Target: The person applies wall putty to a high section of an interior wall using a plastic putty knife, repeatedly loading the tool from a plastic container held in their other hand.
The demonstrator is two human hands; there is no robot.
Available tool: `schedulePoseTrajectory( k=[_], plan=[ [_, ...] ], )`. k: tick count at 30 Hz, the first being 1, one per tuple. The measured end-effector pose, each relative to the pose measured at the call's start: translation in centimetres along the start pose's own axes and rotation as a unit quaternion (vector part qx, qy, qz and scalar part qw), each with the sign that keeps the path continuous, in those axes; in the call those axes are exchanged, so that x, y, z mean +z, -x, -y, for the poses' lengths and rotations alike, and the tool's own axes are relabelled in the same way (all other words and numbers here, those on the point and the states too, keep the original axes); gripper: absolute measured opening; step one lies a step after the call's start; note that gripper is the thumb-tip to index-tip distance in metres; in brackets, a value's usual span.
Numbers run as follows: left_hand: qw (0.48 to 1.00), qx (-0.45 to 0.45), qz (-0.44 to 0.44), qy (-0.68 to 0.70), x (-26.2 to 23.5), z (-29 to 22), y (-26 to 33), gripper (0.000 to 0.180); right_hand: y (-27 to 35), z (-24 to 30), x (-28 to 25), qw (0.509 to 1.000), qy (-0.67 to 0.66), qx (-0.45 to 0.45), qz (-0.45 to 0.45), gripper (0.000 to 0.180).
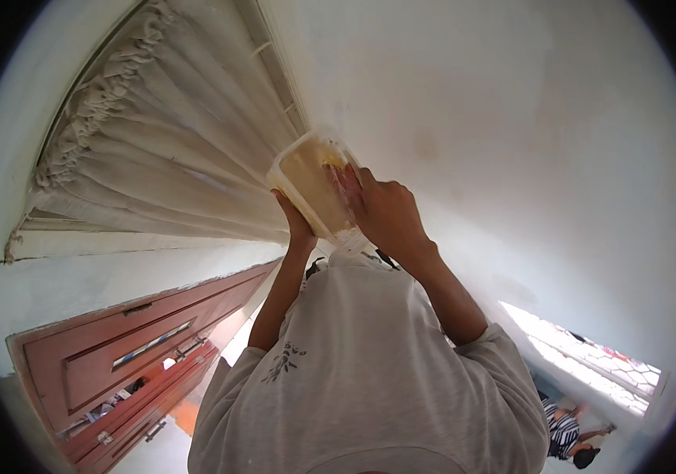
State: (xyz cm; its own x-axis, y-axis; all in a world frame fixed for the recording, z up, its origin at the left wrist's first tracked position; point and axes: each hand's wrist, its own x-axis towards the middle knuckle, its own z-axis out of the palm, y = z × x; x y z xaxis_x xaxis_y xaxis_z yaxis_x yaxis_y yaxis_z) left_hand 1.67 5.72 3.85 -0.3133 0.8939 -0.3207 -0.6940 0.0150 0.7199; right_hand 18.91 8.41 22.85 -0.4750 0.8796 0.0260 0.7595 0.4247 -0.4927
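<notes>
- Right hand (385,213) grips a clear plastic tub (318,186) from its right side, fingers spread over the tub's face, thumb side toward the camera.
- Left hand (297,225) props the tub from below and behind; only its back and wrist show, so I cannot tell how its fingers sit, though it is touching the tub.
- Tub is held up high, tilted, in front of a white wall (512,118), with yellowish contents showing through its side.
- Just left of the tub hangs a pleated cream curtain (164,158), its gathered top curving along the rim.
- Both forearms rise from a grey shirt (369,371) with a small dark print on the chest.
- Lower left stands a reddish-brown wooden door (124,355) with metal latches.
- Lower right, a bright window (583,355), and beneath it another person (567,430) in a striped top, well apart from the hands.
</notes>
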Motion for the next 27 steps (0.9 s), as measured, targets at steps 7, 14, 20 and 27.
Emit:
schedulePoseTrajectory(
  k=[7, 14, 20, 27],
  plan=[
    [0.998, -0.041, 0.043, -0.001, 1.3, 2.2, 1.7, 0.090, -0.6, -2.2, 5.1, 0.990, -0.107, -0.043, -0.087, 0.021],
    [0.994, -0.036, 0.078, 0.061, 1.0, 2.6, 3.3, 0.089, 0.1, -0.4, -0.5, 0.995, -0.098, 0.008, -0.023, 0.019],
    [0.982, -0.069, 0.102, 0.146, -0.5, 4.2, 2.9, 0.086, 0.9, -2.0, 4.9, 0.994, -0.039, -0.095, -0.026, 0.020],
    [0.963, -0.024, 0.198, 0.183, 0.5, 4.0, 3.0, 0.086, 1.1, 0.0, 2.8, 0.999, -0.045, -0.001, 0.021, 0.022]
  ],
)
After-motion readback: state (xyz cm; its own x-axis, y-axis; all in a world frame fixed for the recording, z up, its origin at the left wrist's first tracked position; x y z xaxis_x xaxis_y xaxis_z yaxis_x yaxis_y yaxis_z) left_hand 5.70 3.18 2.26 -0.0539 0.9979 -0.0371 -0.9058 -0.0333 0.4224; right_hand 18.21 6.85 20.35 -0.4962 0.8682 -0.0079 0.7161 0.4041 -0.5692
